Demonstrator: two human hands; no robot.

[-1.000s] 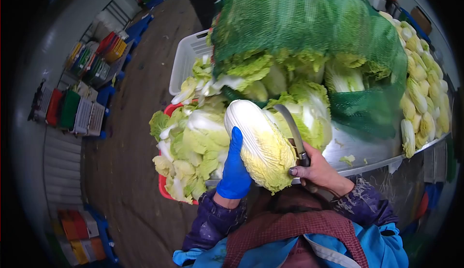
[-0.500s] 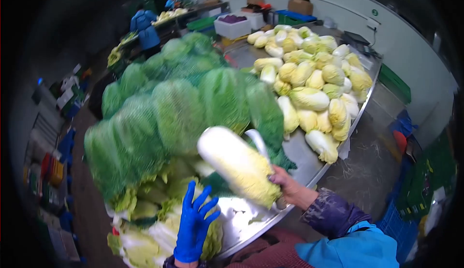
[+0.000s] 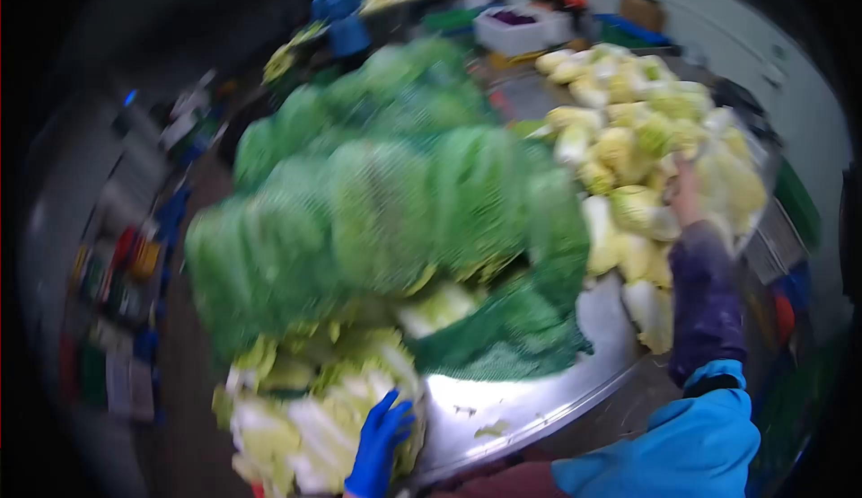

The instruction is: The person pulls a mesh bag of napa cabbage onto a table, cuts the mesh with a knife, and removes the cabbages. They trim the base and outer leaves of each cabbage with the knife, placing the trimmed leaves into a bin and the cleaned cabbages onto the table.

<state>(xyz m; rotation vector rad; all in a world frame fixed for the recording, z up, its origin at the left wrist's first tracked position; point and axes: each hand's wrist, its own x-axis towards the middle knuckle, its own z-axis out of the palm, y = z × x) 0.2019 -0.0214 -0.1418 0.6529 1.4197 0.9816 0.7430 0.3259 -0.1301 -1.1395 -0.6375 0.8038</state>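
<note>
My right hand [image 3: 684, 191], bare below a dark purple cuff, reaches out over the heap of trimmed napa cabbages [image 3: 636, 206]. Motion blur smears its fingers among the pale heads, and I cannot tell whether they grip one. In a blue glove, my left hand [image 3: 384, 431] is low in the view with fingers loosely apart and nothing in them. It overlaps the edge of a pile of loose cabbage leaves [image 3: 301, 431]. Green mesh sacks of napa cabbages [image 3: 382, 202] lie across the middle, with a slack net end [image 3: 507, 332] at the front.
The metal table [image 3: 575, 390] curves along my front, with small leaf scraps on it. A white box of purple produce [image 3: 512, 35] stands at the back. Beyond the sacks, a person in blue [image 3: 341, 17] stands at another table. Crates and boxes [image 3: 126, 264] line the left side.
My right hand has moved forward and right from the table's front to the heap, and the napa cabbage it held is no longer in front of me. My left hand has lowered slightly.
</note>
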